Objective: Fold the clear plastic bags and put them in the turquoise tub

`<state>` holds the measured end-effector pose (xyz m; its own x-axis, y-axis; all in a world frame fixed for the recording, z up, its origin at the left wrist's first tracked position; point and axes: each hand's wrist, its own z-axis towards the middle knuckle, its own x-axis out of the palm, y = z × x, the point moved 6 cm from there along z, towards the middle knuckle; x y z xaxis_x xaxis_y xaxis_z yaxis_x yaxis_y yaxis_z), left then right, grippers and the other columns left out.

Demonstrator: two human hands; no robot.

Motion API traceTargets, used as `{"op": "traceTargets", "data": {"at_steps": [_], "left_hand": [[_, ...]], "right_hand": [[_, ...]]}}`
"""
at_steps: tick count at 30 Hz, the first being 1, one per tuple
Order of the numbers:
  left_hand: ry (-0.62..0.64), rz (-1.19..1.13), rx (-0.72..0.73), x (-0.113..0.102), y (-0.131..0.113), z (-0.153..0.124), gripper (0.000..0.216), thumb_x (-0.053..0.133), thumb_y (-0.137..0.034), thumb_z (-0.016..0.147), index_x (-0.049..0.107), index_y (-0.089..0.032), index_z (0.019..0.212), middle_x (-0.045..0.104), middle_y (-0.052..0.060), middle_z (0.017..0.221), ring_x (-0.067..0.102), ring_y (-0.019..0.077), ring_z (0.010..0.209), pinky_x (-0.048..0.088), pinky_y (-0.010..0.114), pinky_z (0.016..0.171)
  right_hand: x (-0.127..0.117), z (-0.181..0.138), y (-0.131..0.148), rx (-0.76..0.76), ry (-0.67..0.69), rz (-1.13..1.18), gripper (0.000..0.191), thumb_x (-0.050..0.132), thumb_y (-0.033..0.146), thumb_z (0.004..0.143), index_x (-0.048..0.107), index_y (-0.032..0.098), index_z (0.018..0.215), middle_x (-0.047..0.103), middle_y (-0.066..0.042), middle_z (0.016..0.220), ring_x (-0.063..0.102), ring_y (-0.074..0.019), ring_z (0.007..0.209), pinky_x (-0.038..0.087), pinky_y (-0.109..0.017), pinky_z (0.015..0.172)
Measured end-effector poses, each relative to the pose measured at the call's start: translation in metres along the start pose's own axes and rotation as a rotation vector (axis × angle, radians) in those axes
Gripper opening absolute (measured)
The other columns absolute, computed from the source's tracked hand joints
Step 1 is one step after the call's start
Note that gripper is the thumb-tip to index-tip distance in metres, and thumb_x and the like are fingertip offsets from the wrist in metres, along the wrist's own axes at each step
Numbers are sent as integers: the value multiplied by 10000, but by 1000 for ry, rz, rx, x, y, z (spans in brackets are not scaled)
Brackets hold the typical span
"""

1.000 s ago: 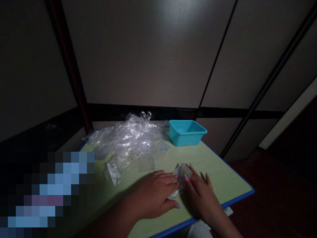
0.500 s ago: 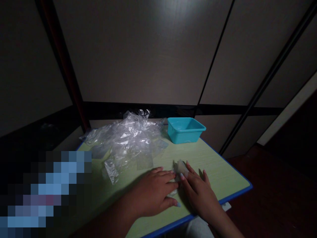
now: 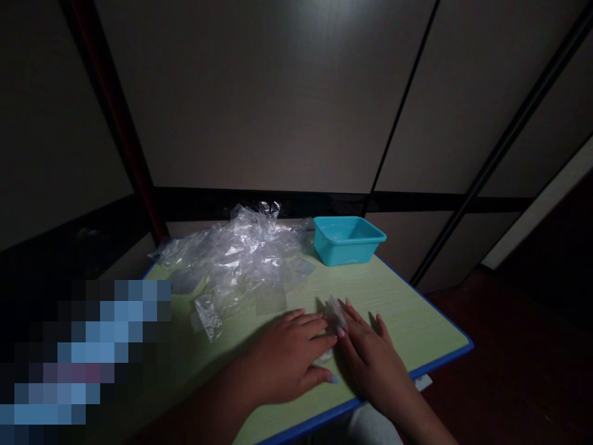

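Running front to back, the clear plastic piece (image 3: 336, 314) is rising between the flat-spread left hand (image 3: 290, 355) and right hand (image 3: 370, 352), touching both; the right's grip isn't showing clearly.

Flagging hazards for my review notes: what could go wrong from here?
The thin plastic piece at the fingertips of the left hand and right hand might crease or slip. The loose plastic pile reaches the far left edge of the table, so pieces could slide off.
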<state>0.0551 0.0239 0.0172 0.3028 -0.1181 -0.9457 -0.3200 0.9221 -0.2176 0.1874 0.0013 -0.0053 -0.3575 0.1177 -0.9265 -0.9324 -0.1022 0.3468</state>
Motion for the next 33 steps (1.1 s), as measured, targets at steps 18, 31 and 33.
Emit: {"op": "traceTargets", "data": {"at_steps": [18,31,33], "left_hand": [[-12,-57,-29,-2,-2,0,361,598,-384,847,555,-249,1179,588,45,1197,514,242,1127,330,428,1018],[24,-2,-6,-1,-3,2,333,608,-400,838,586,-223,1119,568,55,1221,479,253,1160,320,421,1038],[21,-1,-3,0,-3,2,346,608,-408,837,584,-214,1123,561,60,1234,470,255,1171,313,419,1043]], "right_hand": [[1,-2,0,-37,-6,-19,456,283,329,962,291,297,1416,333,-24,1451,218,-222,1370,109,-605,1076],[-1,-5,13,-203,58,-3,485,300,290,959,212,363,1430,307,3,1464,217,-218,1369,88,-618,1070],[-1,-5,14,-217,51,-6,500,309,277,955,198,361,1434,301,-1,1467,224,-222,1367,91,-617,1070]]}}
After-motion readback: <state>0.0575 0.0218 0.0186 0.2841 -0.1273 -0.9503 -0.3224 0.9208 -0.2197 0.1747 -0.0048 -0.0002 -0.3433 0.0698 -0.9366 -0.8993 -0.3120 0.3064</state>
